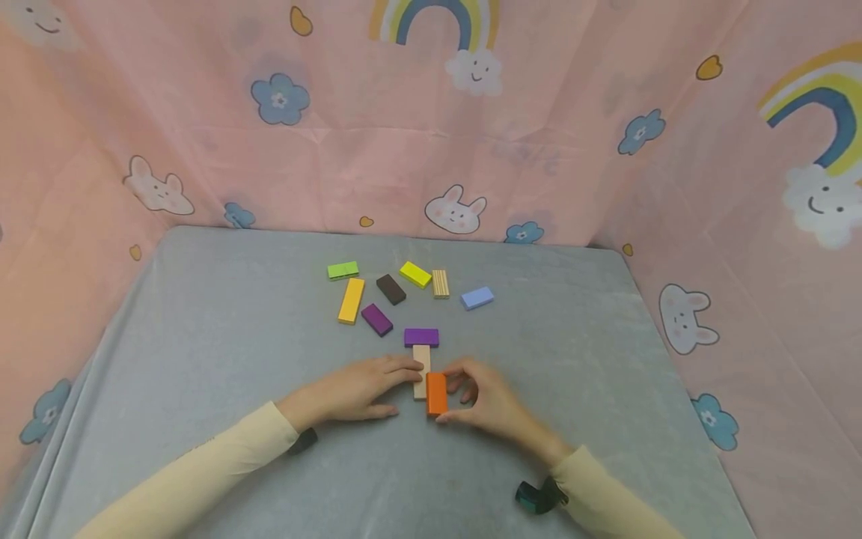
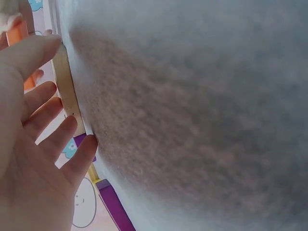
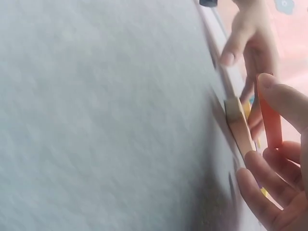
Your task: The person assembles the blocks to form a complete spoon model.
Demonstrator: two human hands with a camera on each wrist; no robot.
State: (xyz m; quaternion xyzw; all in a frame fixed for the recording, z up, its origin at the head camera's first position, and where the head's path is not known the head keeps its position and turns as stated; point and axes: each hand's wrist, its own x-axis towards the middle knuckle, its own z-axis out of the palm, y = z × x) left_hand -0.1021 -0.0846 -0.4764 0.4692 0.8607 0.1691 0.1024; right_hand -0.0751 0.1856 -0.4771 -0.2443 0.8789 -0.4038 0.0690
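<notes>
My left hand (image 1: 401,383) lies flat on the grey table (image 1: 202,337), its straight fingers touching the left side of a pale wooden block (image 1: 420,367). Next to that block stands an orange block (image 1: 436,393), pinched by my right hand (image 1: 465,397) between thumb and fingers. A purple block (image 1: 420,337) lies across the far end of the pale block. In the left wrist view the left hand (image 2: 43,120) rests against the pale block (image 2: 67,91), with the orange block (image 2: 19,36) beyond. The right wrist view has the right hand (image 3: 284,159) around the orange block (image 3: 269,115), beside the pale block (image 3: 239,125).
Several loose blocks lie further back: green (image 1: 343,270), orange-yellow (image 1: 351,300), dark brown (image 1: 390,289), yellow (image 1: 414,274), striped wood (image 1: 441,284), light blue (image 1: 477,298) and a second purple one (image 1: 376,320). Pink patterned cloth walls (image 1: 539,150) enclose the table on three sides.
</notes>
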